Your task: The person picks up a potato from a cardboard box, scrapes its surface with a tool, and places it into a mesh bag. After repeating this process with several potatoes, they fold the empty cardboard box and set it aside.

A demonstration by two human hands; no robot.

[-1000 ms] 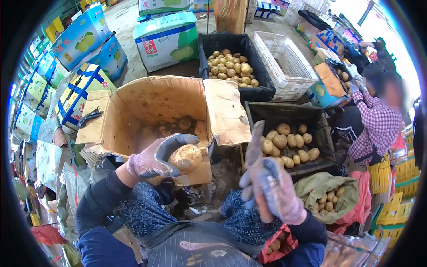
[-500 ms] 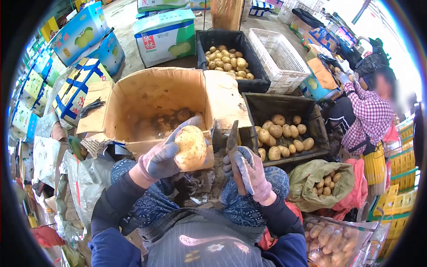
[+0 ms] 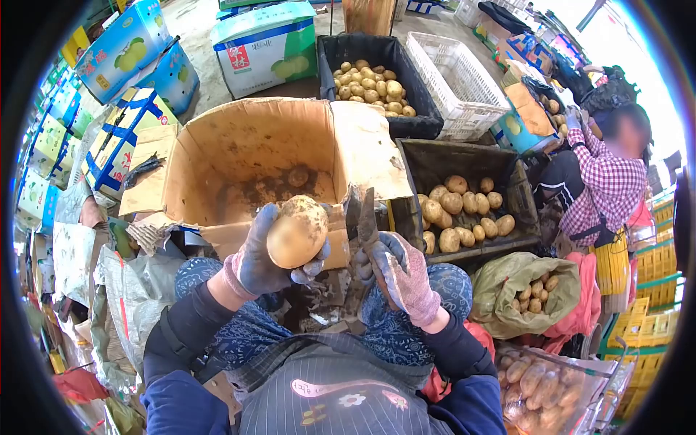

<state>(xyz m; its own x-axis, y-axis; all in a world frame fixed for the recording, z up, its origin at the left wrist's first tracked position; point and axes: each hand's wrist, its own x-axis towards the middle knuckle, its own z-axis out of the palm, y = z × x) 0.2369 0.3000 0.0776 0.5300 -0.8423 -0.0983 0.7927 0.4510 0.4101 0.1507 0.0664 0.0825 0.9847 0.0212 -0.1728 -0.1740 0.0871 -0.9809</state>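
While, in the head view, my left hand (image 3: 257, 264) cups the potato (image 3: 296, 232) at the near edge of the cardboard box (image 3: 246, 145), my right hand (image 3: 404, 279) clenches a knife (image 3: 366, 217); the potato looks firm, weighty, dusty, best gripped around its broad middle

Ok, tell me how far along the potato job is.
Looks done: the near crate and far crate hold potatoes. In hand: left hand holds a potato, right hand grips a knife. Left: a green bag and the cardboard box hold more.
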